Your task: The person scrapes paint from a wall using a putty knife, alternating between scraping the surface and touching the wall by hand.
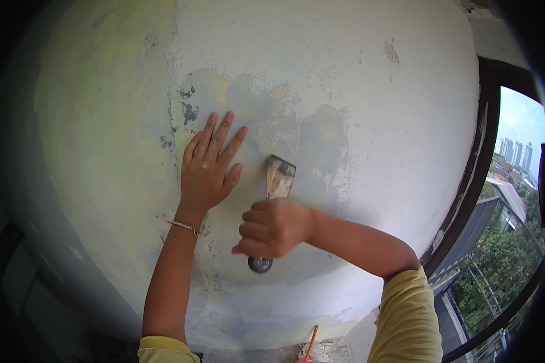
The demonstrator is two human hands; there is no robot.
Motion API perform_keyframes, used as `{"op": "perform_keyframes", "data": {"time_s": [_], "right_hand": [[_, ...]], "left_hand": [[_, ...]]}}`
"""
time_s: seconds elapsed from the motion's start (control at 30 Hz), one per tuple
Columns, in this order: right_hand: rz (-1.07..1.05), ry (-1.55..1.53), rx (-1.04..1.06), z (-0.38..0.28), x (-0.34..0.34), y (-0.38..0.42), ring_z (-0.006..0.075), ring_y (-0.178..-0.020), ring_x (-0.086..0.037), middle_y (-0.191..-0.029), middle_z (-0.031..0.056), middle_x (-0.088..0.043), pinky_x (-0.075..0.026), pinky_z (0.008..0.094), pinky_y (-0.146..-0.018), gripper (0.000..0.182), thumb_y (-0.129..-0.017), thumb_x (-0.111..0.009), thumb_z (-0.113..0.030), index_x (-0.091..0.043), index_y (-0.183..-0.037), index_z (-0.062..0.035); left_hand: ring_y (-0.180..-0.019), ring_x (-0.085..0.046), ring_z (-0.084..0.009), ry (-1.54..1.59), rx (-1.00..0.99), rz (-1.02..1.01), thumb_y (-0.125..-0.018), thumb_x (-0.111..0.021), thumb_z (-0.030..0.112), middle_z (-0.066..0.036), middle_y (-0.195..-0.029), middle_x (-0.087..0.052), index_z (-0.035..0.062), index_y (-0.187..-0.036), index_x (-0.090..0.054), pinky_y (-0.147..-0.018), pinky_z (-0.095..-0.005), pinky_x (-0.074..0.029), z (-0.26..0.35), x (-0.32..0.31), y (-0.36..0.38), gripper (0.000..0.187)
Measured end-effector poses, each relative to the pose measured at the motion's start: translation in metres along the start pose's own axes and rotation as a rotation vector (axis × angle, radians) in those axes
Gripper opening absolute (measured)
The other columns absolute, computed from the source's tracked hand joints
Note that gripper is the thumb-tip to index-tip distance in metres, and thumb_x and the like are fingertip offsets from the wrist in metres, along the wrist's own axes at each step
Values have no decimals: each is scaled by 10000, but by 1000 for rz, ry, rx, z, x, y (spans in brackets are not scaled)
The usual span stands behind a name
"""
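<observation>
My right hand is wrapped round the handle of a paint scraper. Its wide, stained blade points up, right at the wall, and the dark rounded butt of the handle sticks out below my fist. To the left, my left hand lies flat on the wall with its fingers spread. A thin braided bracelet circles that wrist. Around the blade and both hands, the white paint has come off in a large ragged patch, baring grey and yellowish layers.
A dark-framed window stands at the right, with greenery, roofs and tall buildings outside. Dark chipped spots run along a vertical crack above my left hand. At the bottom, an orange stick rises near rubble by the wall's foot.
</observation>
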State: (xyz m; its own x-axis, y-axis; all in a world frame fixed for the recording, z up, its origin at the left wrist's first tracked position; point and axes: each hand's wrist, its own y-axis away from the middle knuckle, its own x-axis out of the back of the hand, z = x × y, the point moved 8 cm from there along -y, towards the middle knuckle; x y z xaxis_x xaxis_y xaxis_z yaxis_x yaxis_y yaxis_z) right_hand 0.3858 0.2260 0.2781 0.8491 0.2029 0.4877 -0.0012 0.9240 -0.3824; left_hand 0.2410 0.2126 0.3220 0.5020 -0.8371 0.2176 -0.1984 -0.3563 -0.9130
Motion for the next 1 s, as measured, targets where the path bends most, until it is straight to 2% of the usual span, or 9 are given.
{"op": "perform_keyframes", "data": {"time_s": [0.13,0.27,0.33,0.5,0.6,0.63,0.77,0.93,1.0], "right_hand": [[-26,79,-55,9,-13,6,165,-523,-491,-633,-3,-448,-392,296,-449,362,-875,-761,-155,-463,-674,-115],[24,-64,56,-18,6,-17,167,-535,-519,-640,7,-468,-389,295,-443,367,-874,-763,-143,-456,-674,-113],[-2,112,22,19,-2,10,172,-559,-543,-659,5,-499,-422,300,-480,236,-842,-747,-177,-552,-744,-88],[-4,-1,41,-25,-4,-11,172,-562,-531,-659,8,-490,-413,305,-485,245,-826,-744,-146,-525,-728,-97],[76,141,-67,17,1,10,158,-561,-524,-656,3,-484,-407,293,-480,276,-833,-738,-151,-498,-703,-109],[32,210,1,20,-3,17,152,-558,-520,-658,2,-485,-408,288,-481,271,-833,-729,-152,-498,-698,-112],[25,177,-47,18,-8,11,178,-534,-519,-652,9,-475,-394,298,-448,333,-883,-751,-144,-466,-715,-103],[39,162,-6,24,-9,21,154,-512,-472,-610,-12,-409,-383,288,-453,396,-896,-733,-161,-413,-667,-124],[-55,213,-5,13,-16,15,142,-502,-468,-602,-20,-402,-378,282,-449,399,-887,-740,-163,-411,-664,-128]], "left_hand": [[-1527,-317,-313,5,-15,53,-999,-502,340,-94,-1662,-341,191,-1543,-470,-1176,-462,-274,-2,4,-3,565],[-1525,-322,-313,4,-25,55,-1001,-499,343,-90,-1659,-348,197,-1545,-468,-1170,-463,-278,-1,3,0,564],[-1525,-323,-311,12,-18,40,-1002,-498,345,-89,-1657,-351,197,-1544,-468,-1170,-462,-277,0,3,0,563],[-1526,-321,-309,14,-20,66,-1001,-503,345,-88,-1656,-355,201,-1542,-470,-1172,-460,-271,-2,4,-2,562],[-1528,-318,-306,-11,-7,25,-1000,-504,347,-86,-1655,-357,204,-1542,-469,-1169,-456,-273,0,1,2,562],[-1529,-317,-304,-3,-9,29,-999,-504,351,-85,-1655,-358,205,-1542,-470,-1168,-454,-272,0,2,1,563],[-1530,-316,-300,-13,-17,50,-998,-503,355,-86,-1655,-357,206,-1538,-474,-1162,-453,-269,-1,2,0,561],[-1529,-319,-300,-18,-17,29,-995,-508,347,-87,-1656,-354,209,-1540,-472,-1156,-457,-264,0,2,0,563],[-1528,-320,-299,-24,-9,37,-995,-508,346,-86,-1657,-353,211,-1542,-468,-1152,-457,-264,-1,2,-1,565]]}}
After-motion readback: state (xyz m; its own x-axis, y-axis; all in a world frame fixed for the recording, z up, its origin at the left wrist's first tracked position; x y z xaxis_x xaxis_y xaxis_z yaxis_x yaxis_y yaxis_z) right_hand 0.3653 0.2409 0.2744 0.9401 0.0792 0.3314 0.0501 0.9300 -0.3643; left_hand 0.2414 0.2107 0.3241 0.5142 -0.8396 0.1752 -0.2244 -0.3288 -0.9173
